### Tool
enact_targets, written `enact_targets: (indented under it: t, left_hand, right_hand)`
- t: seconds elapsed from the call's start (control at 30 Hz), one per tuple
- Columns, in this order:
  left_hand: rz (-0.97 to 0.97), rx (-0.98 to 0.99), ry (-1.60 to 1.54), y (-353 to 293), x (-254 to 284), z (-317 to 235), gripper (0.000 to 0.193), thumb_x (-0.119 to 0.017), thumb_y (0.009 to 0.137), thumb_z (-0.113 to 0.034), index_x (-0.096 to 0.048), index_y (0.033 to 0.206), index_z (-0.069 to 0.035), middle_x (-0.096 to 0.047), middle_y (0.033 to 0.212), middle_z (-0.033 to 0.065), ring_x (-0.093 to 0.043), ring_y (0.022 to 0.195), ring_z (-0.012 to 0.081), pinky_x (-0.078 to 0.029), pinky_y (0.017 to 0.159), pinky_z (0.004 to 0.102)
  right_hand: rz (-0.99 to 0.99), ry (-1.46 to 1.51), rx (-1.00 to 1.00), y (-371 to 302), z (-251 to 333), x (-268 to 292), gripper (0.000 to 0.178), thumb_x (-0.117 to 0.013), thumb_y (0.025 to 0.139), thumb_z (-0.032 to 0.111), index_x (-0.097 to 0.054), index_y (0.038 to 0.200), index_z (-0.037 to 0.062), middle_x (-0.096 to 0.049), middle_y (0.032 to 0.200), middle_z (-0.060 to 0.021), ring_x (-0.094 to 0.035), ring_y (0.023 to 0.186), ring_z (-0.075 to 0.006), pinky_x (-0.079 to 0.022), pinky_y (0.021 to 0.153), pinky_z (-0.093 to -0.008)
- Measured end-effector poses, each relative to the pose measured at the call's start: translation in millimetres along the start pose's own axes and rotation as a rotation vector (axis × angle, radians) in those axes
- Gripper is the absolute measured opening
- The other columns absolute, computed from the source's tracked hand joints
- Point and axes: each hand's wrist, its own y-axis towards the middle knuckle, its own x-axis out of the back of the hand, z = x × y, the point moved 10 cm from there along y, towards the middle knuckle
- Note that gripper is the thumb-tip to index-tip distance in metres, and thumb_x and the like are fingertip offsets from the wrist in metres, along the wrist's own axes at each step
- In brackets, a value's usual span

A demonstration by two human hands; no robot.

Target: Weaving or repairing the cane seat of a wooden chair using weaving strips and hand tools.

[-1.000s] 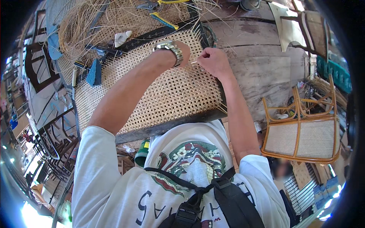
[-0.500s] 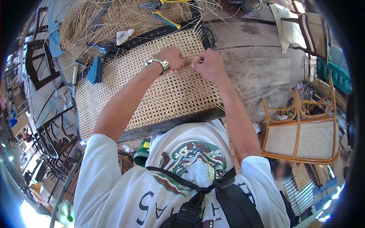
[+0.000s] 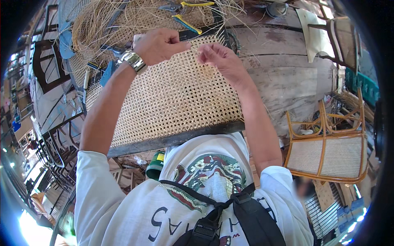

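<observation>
A woven cane panel (image 3: 176, 98) in a dark wooden frame (image 3: 172, 139) lies across my lap, its open mesh showing many small holes. My left hand (image 3: 158, 47), with a metal-band watch (image 3: 134, 61) on its wrist, is raised above the panel's far edge. Its fingers are closed in a pinch; whatever they hold is too thin to make out. Over the far right corner hovers my right hand (image 3: 221, 61), fingers loosely curled and apart, with nothing visible in them. Loose cane ends stick up along that far right edge.
Beyond the panel lie a tangle of cane strands (image 3: 92, 28), pruning shears (image 3: 172, 8) and a yellow-and-blue handle (image 3: 186, 24). A blue block (image 3: 108, 73) rests at left. A rattan chair (image 3: 324, 156) lies at right, and a green can (image 3: 156, 166) stands below the frame.
My left hand has moved away from the right one, up and to the left. My right hand has loosened its pinch and shifted slightly up.
</observation>
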Motion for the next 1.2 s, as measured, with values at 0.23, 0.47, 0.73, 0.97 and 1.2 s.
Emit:
enact_targets:
  t: [0.23,0.47,0.73,0.97,1.2]
  left_hand:
    - [0.126,0.087,-0.242,11,-69,15,0.044,-0.062,0.096,-0.047,-0.066,0.082,-0.006,-0.065,0.064,0.0030,-0.061,0.052,0.0094,-0.047,0.051,0.0267]
    - [0.324,-0.056,0.282,28,-122,1,0.037,-0.057,0.095,-0.037,-0.068,0.093,-0.001,-0.070,0.077,0.0154,-0.070,0.070,0.0321,-0.054,0.061,0.0416]
    - [0.405,0.064,0.555,40,-121,-27,0.024,-0.064,0.083,-0.018,-0.075,0.095,-0.002,-0.074,0.090,0.0193,-0.074,0.085,0.0312,-0.059,0.073,0.0443]
    - [0.125,0.129,0.175,14,-125,1,0.040,-0.053,0.099,-0.040,-0.071,0.096,-0.005,-0.069,0.072,0.0156,-0.069,0.066,0.0241,-0.054,0.065,0.0360]
    - [0.400,0.250,-0.098,27,-139,20,0.053,-0.059,0.094,-0.057,-0.071,0.084,-0.006,-0.069,0.062,0.0052,-0.064,0.050,0.0135,-0.052,0.052,0.0296]
  right_hand:
    - [-0.217,-0.569,-0.083,-16,-27,51,0.022,-0.072,0.090,0.023,-0.069,0.085,0.0025,-0.064,0.082,-0.0073,-0.060,0.078,-0.0162,-0.049,0.069,-0.0322]
    - [-0.257,-1.069,-0.050,-17,-21,58,0.027,-0.078,0.078,0.026,-0.071,0.082,0.0000,-0.061,0.084,-0.0154,-0.063,0.079,-0.0280,-0.050,0.073,-0.0377]
    - [-0.272,-1.066,-0.162,-15,-14,58,0.029,-0.079,0.077,0.027,-0.071,0.080,-0.0001,-0.064,0.088,-0.0161,-0.065,0.081,-0.0286,-0.051,0.072,-0.0385]
    - [-0.185,-1.098,-0.275,-6,-27,48,0.034,-0.082,0.074,0.033,-0.071,0.080,0.0018,-0.067,0.092,-0.0163,-0.067,0.082,-0.0327,-0.052,0.075,-0.0414]
    - [-0.278,-1.323,-0.104,-18,-19,26,0.020,-0.070,0.082,0.024,-0.074,0.090,0.0063,-0.063,0.110,-0.0159,-0.062,0.105,-0.0363,-0.050,0.088,-0.0508]
